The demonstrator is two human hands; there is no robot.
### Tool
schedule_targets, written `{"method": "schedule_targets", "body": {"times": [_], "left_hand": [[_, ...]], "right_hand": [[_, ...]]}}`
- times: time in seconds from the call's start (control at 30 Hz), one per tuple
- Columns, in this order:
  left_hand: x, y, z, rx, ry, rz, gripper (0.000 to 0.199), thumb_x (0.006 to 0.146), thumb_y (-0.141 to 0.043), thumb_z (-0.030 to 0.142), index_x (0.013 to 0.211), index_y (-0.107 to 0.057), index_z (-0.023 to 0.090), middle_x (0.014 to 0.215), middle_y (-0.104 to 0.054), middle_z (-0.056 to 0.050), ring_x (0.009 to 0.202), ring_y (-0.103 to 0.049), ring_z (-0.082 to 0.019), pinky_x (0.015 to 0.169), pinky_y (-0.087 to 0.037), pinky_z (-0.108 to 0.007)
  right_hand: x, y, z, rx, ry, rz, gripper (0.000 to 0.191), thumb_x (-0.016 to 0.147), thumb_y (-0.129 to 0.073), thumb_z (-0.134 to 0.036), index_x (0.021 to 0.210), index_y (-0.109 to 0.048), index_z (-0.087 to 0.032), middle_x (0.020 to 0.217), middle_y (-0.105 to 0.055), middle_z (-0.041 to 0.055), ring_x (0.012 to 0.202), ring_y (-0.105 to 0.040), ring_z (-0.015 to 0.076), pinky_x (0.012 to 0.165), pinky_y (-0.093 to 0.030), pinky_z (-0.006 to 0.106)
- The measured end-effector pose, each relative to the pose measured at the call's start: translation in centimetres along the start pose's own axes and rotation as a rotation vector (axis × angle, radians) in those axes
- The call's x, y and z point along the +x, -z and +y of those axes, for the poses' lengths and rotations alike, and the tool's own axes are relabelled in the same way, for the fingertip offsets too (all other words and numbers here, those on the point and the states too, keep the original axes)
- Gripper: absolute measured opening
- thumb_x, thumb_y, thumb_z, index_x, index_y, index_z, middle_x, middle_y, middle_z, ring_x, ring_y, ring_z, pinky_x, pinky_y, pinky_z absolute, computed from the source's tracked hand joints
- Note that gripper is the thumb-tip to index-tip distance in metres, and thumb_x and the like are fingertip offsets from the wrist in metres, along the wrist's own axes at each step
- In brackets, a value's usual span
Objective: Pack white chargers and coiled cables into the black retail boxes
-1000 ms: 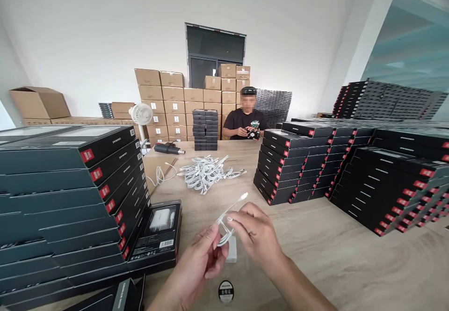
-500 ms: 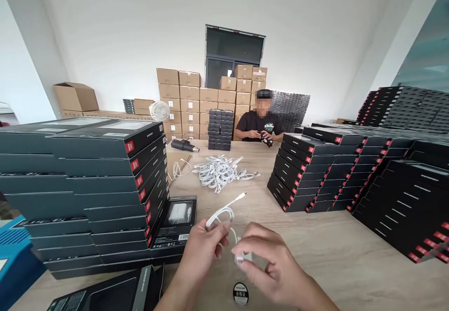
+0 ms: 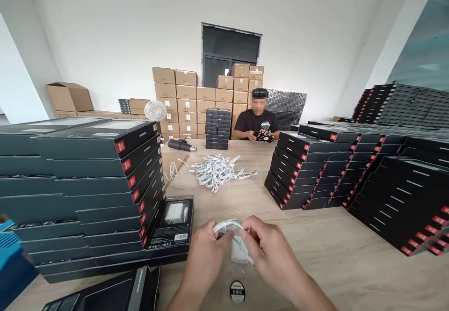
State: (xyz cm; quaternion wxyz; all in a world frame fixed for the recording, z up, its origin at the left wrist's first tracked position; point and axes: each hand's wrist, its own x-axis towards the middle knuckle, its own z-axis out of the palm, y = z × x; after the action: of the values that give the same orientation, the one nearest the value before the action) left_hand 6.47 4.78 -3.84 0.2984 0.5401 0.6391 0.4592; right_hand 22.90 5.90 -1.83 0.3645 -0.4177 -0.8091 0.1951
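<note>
A coiled white charging cable [image 3: 228, 225] bridges my two hands near the front of the table. My left hand [image 3: 206, 250] is closed around one side of the loops, and my right hand [image 3: 266, 250] pinches the other side. Below the coil, between my hands, is a white charger block [image 3: 240, 250]; whether it lies on the table or hangs, I cannot tell. Closer to me, a round black-and-white label [image 3: 237, 291] appears to be on a clear bag. A black retail box with a window [image 3: 174, 224] showing a white charger stands left of my left hand.
A pile of white cables [image 3: 217, 170] lies mid-table, with a heat gun [image 3: 181, 145] behind it. Tall stacks of black boxes flank me at left [image 3: 94, 184] and right [image 3: 305, 170]. An opened black box [image 3: 105, 292] sits front left. A co-worker [image 3: 258, 121] handles a black box opposite.
My right hand has moved up and left from the white piece it pinched and now grips the cable coil with my left hand. The charger block shows between them. My view has shifted slightly right.
</note>
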Motion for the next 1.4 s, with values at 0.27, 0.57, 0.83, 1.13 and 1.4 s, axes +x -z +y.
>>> {"method": "schedule_targets", "body": {"times": [0.27,0.57,0.83,1.13,1.4], "left_hand": [[-0.8,-0.8,1.1,0.006,-0.041,-0.089,0.017,0.081,-0.057,0.032,0.073,-0.046,0.023,0.063,-0.057,0.005,0.062,-0.05,-0.015,0.058,-0.032,-0.024],[-1.5,0.0,1.1,-0.122,-0.197,-0.237,0.024,0.095,-0.046,0.045,0.088,-0.054,0.024,0.076,-0.064,0.001,0.069,-0.056,-0.017,0.063,-0.038,-0.025],[-0.7,-0.2,1.0,-0.571,0.073,-0.149,0.036,0.083,-0.061,0.057,0.081,-0.05,0.022,0.067,-0.058,0.003,0.056,-0.048,-0.011,0.052,-0.036,-0.022],[-1.6,-2.1,2.1,-0.527,0.114,-0.461,0.044,0.079,-0.06,0.063,0.087,-0.053,0.02,0.063,-0.057,0.003,0.045,-0.045,-0.01,0.044,-0.029,-0.022],[-2.1,1.4,0.7,0.34,-0.042,-0.239,0.025,0.065,-0.071,0.035,0.051,-0.053,0.024,0.054,-0.057,0.0,0.052,-0.048,-0.018,0.052,-0.022,-0.028]], "right_hand": [[1.2,-1.0,0.6,0.842,-0.278,-0.063,0.033,0.09,-0.059,-0.051,0.082,-0.054,-0.019,0.069,-0.066,-0.0001,0.048,-0.054,0.009,0.048,-0.034,0.021],[1.2,-0.6,1.0,0.762,-0.299,-0.093,0.031,0.085,-0.066,-0.048,0.082,-0.07,-0.018,0.068,-0.068,0.0028,0.047,-0.053,0.0107,0.044,-0.031,0.022],[1.5,0.8,2.9,0.429,-0.156,0.658,0.037,0.075,-0.079,-0.044,0.105,-0.07,-0.024,0.09,-0.065,0.004,0.079,-0.06,0.0195,0.072,-0.049,0.032],[1.9,-2.1,0.1,1.459,-0.415,0.215,0.034,0.073,-0.082,-0.045,0.094,-0.068,-0.023,0.086,-0.073,0.0031,0.08,-0.069,0.0208,0.058,-0.051,0.028],[4.0,0.1,6.1,1.34,-0.643,0.521,0.039,0.079,-0.064,-0.052,0.06,-0.047,-0.023,0.039,-0.028,-0.0119,0.034,-0.025,0.0078,0.043,-0.039,0.026]]}}
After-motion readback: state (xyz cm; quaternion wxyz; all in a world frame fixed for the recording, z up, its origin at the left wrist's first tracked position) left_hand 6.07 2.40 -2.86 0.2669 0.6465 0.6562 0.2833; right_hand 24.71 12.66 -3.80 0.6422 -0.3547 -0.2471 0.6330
